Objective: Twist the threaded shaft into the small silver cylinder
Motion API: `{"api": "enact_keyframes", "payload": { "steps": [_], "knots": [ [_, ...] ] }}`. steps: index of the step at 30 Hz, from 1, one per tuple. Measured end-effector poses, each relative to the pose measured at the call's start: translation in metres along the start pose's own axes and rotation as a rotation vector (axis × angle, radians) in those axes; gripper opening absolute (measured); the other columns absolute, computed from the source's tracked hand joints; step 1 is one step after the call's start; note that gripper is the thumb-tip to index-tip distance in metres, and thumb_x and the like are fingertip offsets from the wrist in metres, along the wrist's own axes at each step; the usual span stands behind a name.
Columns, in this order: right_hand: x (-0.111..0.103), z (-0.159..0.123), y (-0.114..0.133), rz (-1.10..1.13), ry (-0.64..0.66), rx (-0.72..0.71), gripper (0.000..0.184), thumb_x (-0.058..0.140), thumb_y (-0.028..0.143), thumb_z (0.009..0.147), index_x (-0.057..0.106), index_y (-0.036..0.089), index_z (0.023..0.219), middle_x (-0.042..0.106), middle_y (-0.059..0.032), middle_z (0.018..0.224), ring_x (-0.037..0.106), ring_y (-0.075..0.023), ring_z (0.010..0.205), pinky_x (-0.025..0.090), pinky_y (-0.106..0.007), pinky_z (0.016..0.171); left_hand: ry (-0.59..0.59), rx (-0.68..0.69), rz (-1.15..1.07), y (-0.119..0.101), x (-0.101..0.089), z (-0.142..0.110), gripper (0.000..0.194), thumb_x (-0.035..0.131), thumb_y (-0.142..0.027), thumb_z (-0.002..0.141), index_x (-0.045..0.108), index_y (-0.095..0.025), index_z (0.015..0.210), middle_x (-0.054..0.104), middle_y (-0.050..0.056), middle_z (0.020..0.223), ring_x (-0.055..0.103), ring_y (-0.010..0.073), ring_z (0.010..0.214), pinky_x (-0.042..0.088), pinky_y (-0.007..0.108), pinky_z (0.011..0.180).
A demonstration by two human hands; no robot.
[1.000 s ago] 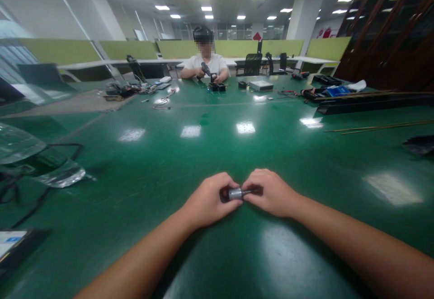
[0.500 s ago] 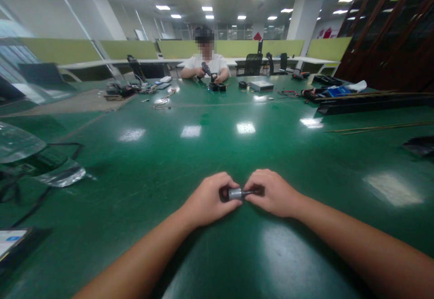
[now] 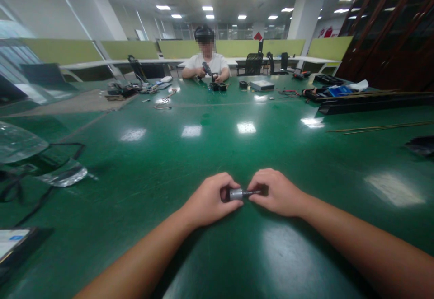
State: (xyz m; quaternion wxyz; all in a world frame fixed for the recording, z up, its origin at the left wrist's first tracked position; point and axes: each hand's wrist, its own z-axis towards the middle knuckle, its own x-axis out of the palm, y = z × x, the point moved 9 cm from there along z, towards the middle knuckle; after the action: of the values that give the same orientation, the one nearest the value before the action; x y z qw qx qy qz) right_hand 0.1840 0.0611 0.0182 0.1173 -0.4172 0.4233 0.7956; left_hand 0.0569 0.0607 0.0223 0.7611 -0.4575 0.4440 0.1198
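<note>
Low over the table in the middle of the view is a small silver cylinder (image 3: 236,194) with a dark rear end. A thin dark shaft (image 3: 252,193) sticks out of its right side. My left hand (image 3: 210,199) is closed round the cylinder, thumb and fingers on either side of it. Facing it, my right hand (image 3: 276,193) is closed in a pinch about the shaft, a little apart from the left fingertips. The palms hide both outer ends, so the exact kind of part cannot be made out.
Across the green table (image 3: 217,145) sits a person (image 3: 205,64) holding a drill-like tool. A clear plastic bottle (image 3: 66,172) lies at left, a screen-like device (image 3: 15,242) below it. Thin rods (image 3: 379,127) and a black channel (image 3: 366,105) lie at right.
My right hand has shifted slightly to the right along the shaft, and the gap between my hands has widened. My left hand stays almost still on the cylinder.
</note>
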Motion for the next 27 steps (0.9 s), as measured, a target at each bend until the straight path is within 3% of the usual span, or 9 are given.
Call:
{"api": "enact_keyframes", "payload": {
  "steps": [18, 27],
  "knots": [
    [-0.009, -0.002, -0.005, -0.036, 0.069, 0.039, 0.006, 0.074, 0.017, 0.075, 0.071, 0.019, 0.081, 0.068, 0.0001, 0.075, 0.06, -0.0151, 0.073, 0.041, -0.031, 0.077, 0.037, -0.02, -0.008, -0.001, 0.002, -0.001, 0.019, 0.074, -0.026, 0.076, 0.064, -0.017, 0.09, 0.057, 0.0, 0.077, 0.052, 0.0145, 0.068, 0.038, 0.024, 0.062],
    [-0.012, -0.002, -0.01, -0.004, 0.099, 0.052, 0.005, 0.073, 0.016, 0.074, 0.071, 0.017, 0.078, 0.068, -0.0002, 0.074, 0.061, -0.0134, 0.067, 0.045, -0.026, 0.067, 0.034, -0.029, -0.017, 0.001, 0.002, -0.001, 0.02, 0.075, -0.025, 0.076, 0.065, -0.017, 0.09, 0.057, -0.001, 0.077, 0.052, 0.0142, 0.067, 0.038, 0.024, 0.061]
  ]
}}
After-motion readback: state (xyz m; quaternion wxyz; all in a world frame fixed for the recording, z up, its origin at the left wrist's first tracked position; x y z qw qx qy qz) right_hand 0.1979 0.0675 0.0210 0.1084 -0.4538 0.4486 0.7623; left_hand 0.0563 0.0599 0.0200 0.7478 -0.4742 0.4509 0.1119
